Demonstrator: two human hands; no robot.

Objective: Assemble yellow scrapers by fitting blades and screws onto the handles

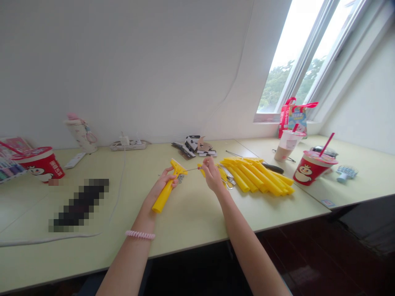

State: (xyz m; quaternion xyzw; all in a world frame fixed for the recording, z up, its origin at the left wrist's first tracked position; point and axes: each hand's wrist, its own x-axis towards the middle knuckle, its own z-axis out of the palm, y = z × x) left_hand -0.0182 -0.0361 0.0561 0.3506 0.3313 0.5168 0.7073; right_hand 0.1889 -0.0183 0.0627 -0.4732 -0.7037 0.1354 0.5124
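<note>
My left hand (pixel 163 186) is wrapped round a yellow scraper-like tool (pixel 164 196), its wide head pointing up and away and its hollow handle end toward me. My right hand (pixel 211 172) is closed on a screwdriver (pixel 191 169), whose thin shaft reaches left to the head of the yellow tool. Small screws (pixel 180 178) lie on the table just behind my left fingers. Right of my right hand lies a pile of yellow handles (pixel 256 176), with metal pieces (pixel 228 179) beside it.
Black and white packaging (pixel 193 146) lies by the wall, near a power strip (pixel 128 145). Red cups stand at the left (pixel 43 164) and right (pixel 313 167), with a milky drink cup (pixel 286 146) behind. A white cable (pixel 119 189) crosses the left side of the table (pixel 185 230).
</note>
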